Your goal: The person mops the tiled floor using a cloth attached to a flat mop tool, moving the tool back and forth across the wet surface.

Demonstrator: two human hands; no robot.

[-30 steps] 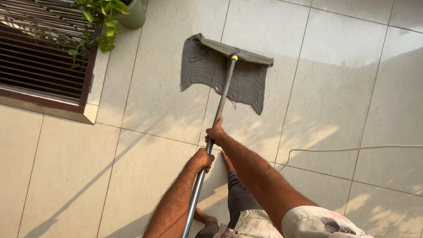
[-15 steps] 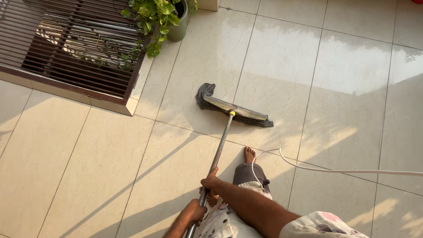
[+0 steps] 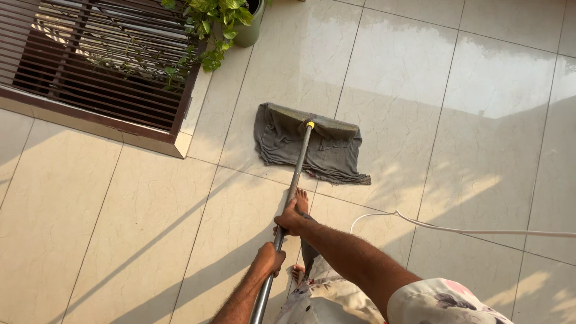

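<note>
Both hands grip the mop handle (image 3: 292, 192): right hand (image 3: 292, 219) clenched higher up, left hand (image 3: 269, 259) wrapped below. The pole looks stiff and light; the soft grey cloth (image 3: 312, 144) drags limp on the glossy floor tiles (image 3: 456, 138), near the potted plant (image 3: 225, 21).

— Where are the person's hands?

— Both sit low in the head view, one ahead of the other. The right hand (image 3: 292, 218) is the farther one, its arm stretched forward and nearly straight from a short patterned sleeve at the bottom right.

— And its fingers?

— Curled shut in a fist-like grip, knuckles up, thumb side toward the left.

— The left hand?

— The left hand (image 3: 269, 258) is nearer the body and a little lower left, also closed, its forearm rising from the bottom edge at a slant.

— Do the hands touch?

— No, they are apart, in line with one another. A bare foot shows just beyond the right hand.
</note>
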